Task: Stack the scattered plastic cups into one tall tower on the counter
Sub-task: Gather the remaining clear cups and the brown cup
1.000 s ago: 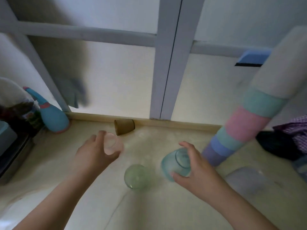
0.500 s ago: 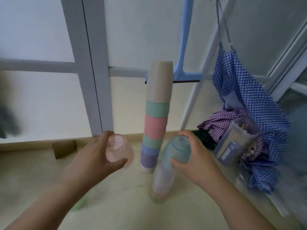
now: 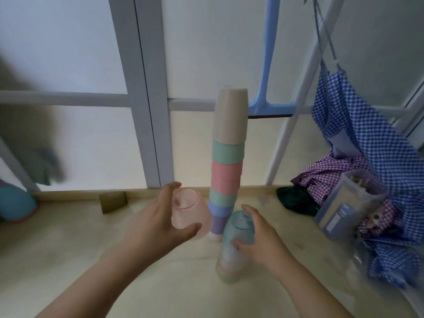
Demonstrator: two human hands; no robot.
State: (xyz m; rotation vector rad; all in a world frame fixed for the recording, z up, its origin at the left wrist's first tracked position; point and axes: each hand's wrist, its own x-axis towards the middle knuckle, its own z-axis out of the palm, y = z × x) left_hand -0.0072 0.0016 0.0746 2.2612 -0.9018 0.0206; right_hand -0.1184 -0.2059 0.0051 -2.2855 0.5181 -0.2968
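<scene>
A tall tower of opaque cups, beige on top with green, pink, blue and purple bands below, stands on the cream counter by the window frame. In front of it is a short stack of translucent cups. My right hand grips a translucent blue cup upside down on top of that short stack. My left hand holds a translucent pink cup in the air, just left of the tower. A brown cup lies on its side at the back wall.
A clear plastic container sits among purple and blue checked cloths at the right. A blue squeegee hangs behind the tower. A blue toy lies at the far left.
The view swung right from the loose cups to the tower. My right hand brought the blue cup down onto the short translucent stack. My left hand kept the pink cup, now closer to the tower.
</scene>
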